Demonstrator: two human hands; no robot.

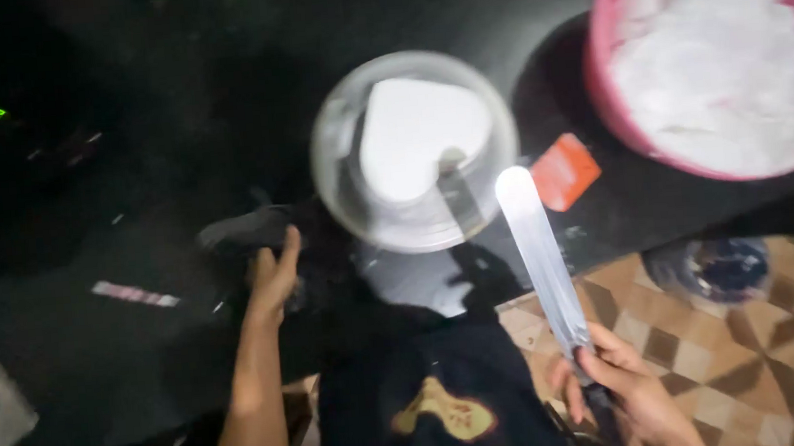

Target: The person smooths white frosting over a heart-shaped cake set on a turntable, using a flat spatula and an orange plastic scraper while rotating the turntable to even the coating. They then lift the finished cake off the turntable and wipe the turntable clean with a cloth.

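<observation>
My right hand (617, 385) grips a long spatula (539, 250), blade pointing up-left toward the heart-shaped cake (414, 137) ahead; my left hand (274, 275), nearer, curls on the turntable's (421, 226) dark edge.

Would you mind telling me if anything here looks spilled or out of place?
White smears lie on the dark counter beside the orange scraper, below the heart-shaped cake. Otherwise nothing stands out.

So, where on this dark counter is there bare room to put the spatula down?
Bare counter lies left of the round board with the heart-shaped cake, above the left hand. It is crowded on the right: orange scraper, pink bowl and the spatula in the right hand.
</observation>
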